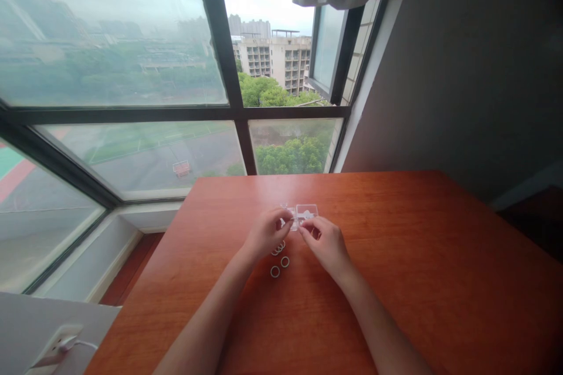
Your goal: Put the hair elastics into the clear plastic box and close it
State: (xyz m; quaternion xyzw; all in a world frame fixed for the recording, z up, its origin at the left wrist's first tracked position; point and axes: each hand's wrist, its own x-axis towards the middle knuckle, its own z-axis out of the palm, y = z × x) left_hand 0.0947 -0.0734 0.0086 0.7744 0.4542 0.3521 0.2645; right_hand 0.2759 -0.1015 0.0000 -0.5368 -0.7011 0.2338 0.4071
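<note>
A small clear plastic box [307, 209] sits near the middle of the table, just beyond my hands, with pale contents too small to make out. My left hand [269, 229] is closed in a pinch at the near left side of the box. Thumb and fingers of my right hand [324, 241] are also pinched together, a short gap to the right of the left fingertips. Whatever either pinch holds is too small to name. Below my left hand lie several light-coloured rings, among them a ring [285, 262] and a lower ring [275, 271]. My left hand partly covers the others.
The reddish-brown wooden table [396, 222] reaches up to a large window with dark frames [176, 113]. One window pane [329, 50] at the right stands ajar. A grey wall [448, 99] rises on the right. At the lower left, a white cord leaves a wall socket [61, 348].
</note>
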